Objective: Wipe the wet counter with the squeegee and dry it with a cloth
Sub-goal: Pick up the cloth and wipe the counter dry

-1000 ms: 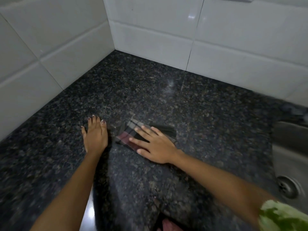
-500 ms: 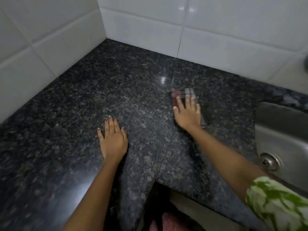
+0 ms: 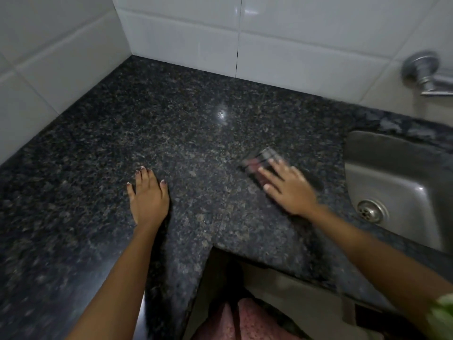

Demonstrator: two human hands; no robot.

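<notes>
One folded cloth lies right of centre on the counter, just beside the sink, long axis running far-right. The right hand presses flat on it; left hand rests splayed, empty. Half a second ago the cloth sat farther back.

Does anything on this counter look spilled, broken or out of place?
Nothing stands out. The dark granite counter shows no puddle or damage. The right hand presses a blurred cloth flat beside the sink; the left hand rests flat, empty.
</notes>
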